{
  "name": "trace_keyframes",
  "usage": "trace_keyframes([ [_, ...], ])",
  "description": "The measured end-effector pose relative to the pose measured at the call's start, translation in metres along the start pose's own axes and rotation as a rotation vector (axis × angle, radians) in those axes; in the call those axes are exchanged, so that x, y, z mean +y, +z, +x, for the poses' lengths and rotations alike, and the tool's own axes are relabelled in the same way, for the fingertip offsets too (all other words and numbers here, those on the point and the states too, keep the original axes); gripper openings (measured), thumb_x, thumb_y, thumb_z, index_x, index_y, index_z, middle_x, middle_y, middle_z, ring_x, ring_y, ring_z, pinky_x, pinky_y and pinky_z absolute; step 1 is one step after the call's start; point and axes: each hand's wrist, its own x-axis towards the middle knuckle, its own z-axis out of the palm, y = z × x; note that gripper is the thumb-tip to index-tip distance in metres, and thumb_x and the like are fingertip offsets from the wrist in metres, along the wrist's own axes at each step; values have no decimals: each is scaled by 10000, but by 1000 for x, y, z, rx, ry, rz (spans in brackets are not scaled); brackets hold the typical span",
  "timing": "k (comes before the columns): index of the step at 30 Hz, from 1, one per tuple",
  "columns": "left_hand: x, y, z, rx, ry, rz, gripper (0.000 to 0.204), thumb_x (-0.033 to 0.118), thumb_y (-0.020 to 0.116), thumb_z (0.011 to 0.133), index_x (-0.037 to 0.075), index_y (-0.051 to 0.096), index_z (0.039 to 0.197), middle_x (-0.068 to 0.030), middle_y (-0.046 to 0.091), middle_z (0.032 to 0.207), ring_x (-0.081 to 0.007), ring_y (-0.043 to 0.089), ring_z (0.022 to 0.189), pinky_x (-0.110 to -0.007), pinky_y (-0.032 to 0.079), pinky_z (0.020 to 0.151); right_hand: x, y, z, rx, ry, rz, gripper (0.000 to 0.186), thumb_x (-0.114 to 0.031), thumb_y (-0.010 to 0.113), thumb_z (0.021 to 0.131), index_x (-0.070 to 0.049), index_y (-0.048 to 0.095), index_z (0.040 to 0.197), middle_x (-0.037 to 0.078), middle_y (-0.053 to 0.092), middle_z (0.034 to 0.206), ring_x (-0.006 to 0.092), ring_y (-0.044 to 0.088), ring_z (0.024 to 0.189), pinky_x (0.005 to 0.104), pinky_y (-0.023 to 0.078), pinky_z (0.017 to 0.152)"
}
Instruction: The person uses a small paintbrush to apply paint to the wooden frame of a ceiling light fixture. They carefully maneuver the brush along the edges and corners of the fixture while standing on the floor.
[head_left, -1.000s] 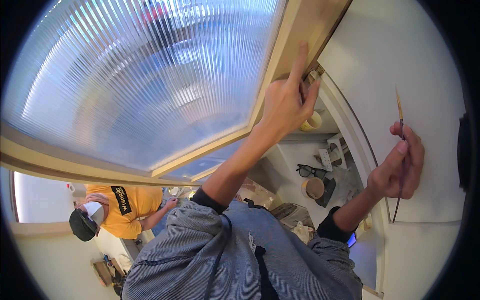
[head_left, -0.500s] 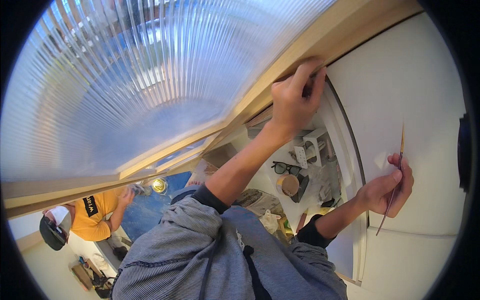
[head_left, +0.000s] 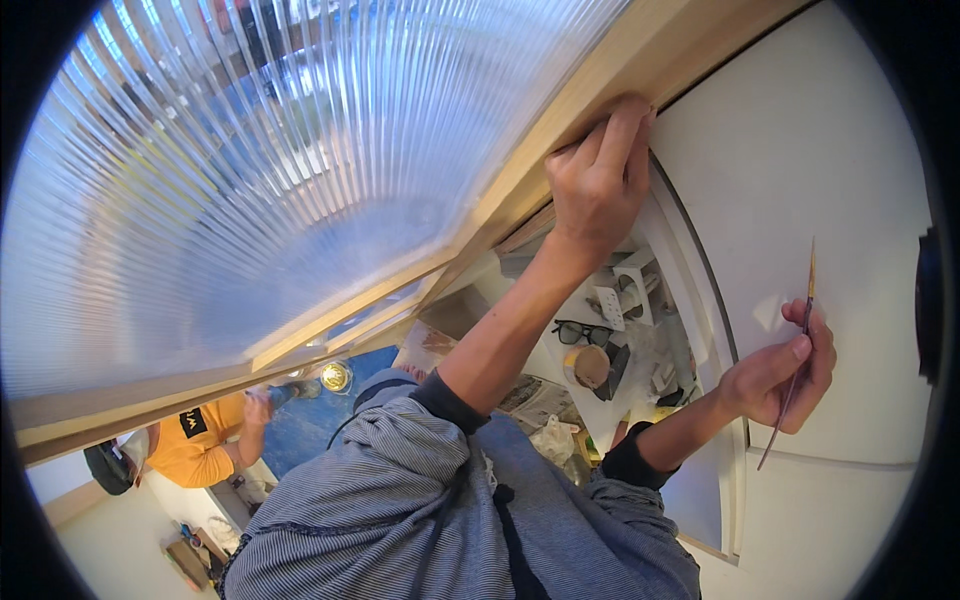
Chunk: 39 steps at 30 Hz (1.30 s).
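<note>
My left hand [head_left: 598,178] is raised against the light wooden frame [head_left: 640,60] of a ribbed translucent pane [head_left: 260,170], fingers curled and pressed on the frame's edge where it meets the white wall [head_left: 800,150]. My right hand [head_left: 782,377] is lower and to the right, close to the white wall. It pinches a thin paintbrush [head_left: 797,358] with a slim dark handle, the tip pointing up. My grey striped sleeves fill the lower middle.
Below, a white surface [head_left: 610,400] holds black glasses [head_left: 582,332], a round cup [head_left: 590,366], paper and small clutter. A person in a yellow shirt [head_left: 195,440] crouches at the lower left over a blue floor [head_left: 330,410]. A dark line [head_left: 700,260] curves down the wall.
My left hand has curled its fingers at the frame edge. My right hand with the brush has dropped lower. The view has tilted, and the person in yellow sits lower left.
</note>
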Motion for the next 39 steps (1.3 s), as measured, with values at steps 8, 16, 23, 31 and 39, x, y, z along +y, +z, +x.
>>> trace_keyframes([
  [8,1,-9,-1,-61,-128,-16,122,0,680,858,59,627,950,-38,564,582,-136,493,436,-261,385,442,-1,0,2,-8,-31,15,216,-28,511,941,142,580,1055,245,634,854,294,625,690,368,542,561],
  [16,-1,-10,6,-37,-105,-31,122,15,672,883,48,650,999,-6,464,491,-68,396,408,-235,311,404,-4,5,6,3,-43,15,224,-44,502,952,144,583,1042,247,629,857,292,617,669,372,534,556],
  [23,-5,-11,7,-49,-50,16,110,11,651,894,40,641,1000,-12,497,515,-71,435,422,-224,333,416,-2,3,8,-12,-66,52,235,-26,485,933,157,567,1056,267,620,887,323,608,671,389,521,560],
  [31,-4,-8,7,-52,-78,-21,112,19,643,906,44,628,1014,-11,480,510,-65,428,428,-222,330,420,4,1,10,-16,-76,91,246,11,455,908,177,545,1066,296,612,906,331,600,659,391,517,548],
  [39,-4,-6,8,-68,-63,2,120,35,654,908,41,632,1025,-2,460,487,-47,410,428,-216,299,411,3,0,11,-10,-66,89,255,7,451,900,185,539,1061,310,603,867,337,601,651,394,517,544],
])
